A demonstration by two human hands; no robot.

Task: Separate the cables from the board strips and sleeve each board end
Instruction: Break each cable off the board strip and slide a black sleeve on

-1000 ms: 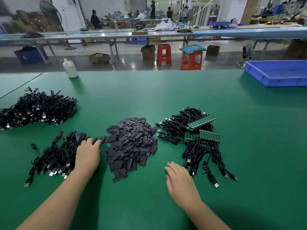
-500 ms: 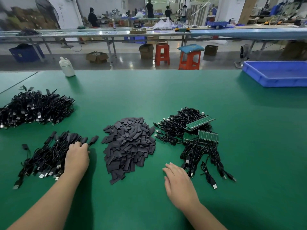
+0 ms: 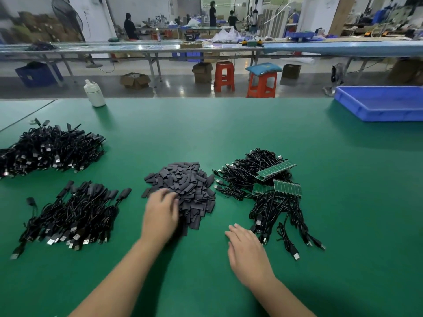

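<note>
2 hands were seen: left hand (image 3: pixel 161 213) blurred on sleeve pile (image 3: pixel 183 191), fingers' state unclear; right hand (image 3: pixel 248 252) laid flat on table (image 3: pixel 229 133), fingers relaxed.

Factory floor: long workbenches (image 3: pixel 160 48), cable piles (image 3: pixel 50 149).

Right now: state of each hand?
Left hand: motion-blurred over the heap of flat dark-grey sleeve pieces; grip cannot be told.
Right hand: open, flat on the green table mat, holding nothing.
</note>
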